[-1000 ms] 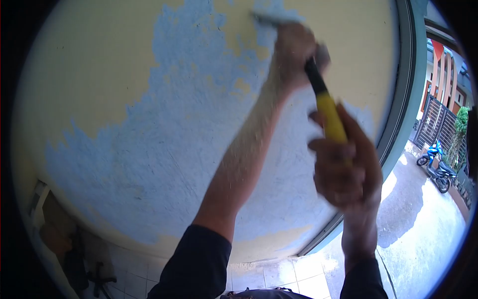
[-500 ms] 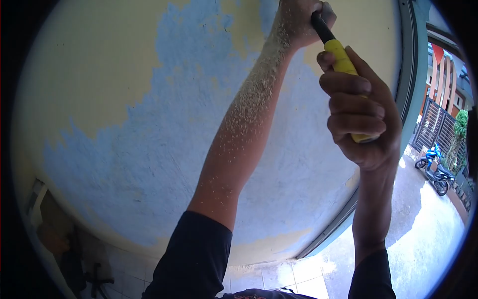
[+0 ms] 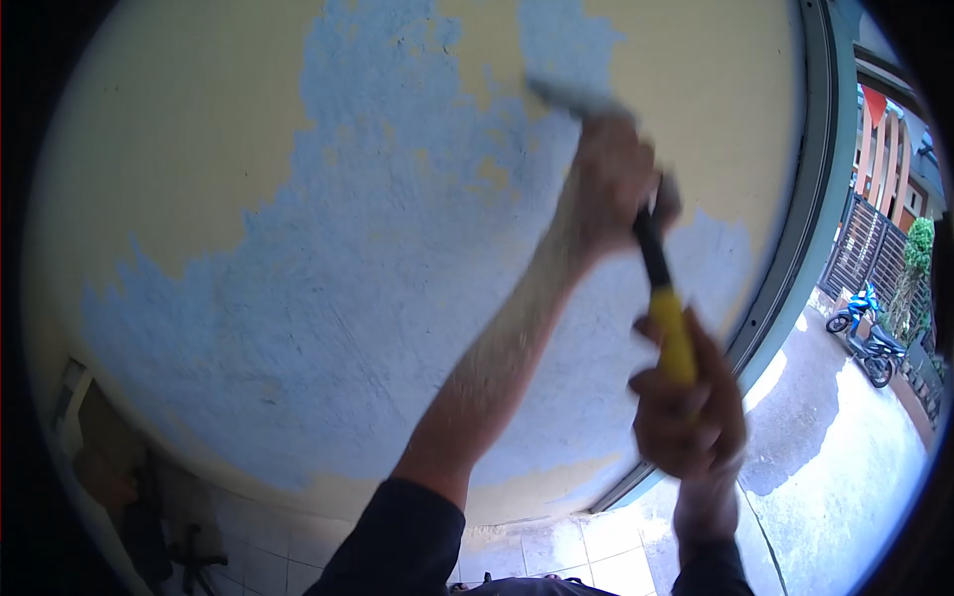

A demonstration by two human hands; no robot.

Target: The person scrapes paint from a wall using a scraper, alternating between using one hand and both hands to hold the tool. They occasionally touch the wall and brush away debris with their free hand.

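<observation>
A long scraping tool with a yellow grip, a black shaft and a blurred flat metal head slants up across the wall. My left hand is wrapped round its upper part, just below the head. Lower down, my right hand grips the yellow handle. Pale dust and flakes cover my left forearm. Behind the tool is a wall with a large rough blue patch edged by cream paint. The head's blurred edge lies over the wall near the top of the blue patch.
A grey-green frame edges the wall at the right. Beyond it, a blue motorcycle stands on concrete near a dark gate. Pale floor tiles lie below. At the lower left are a dark chair base and a doorway.
Both hands have moved down with the tool, and its metal head has come into view. My right hand has also shifted slightly left. More cream and blue wall shows at the top.
</observation>
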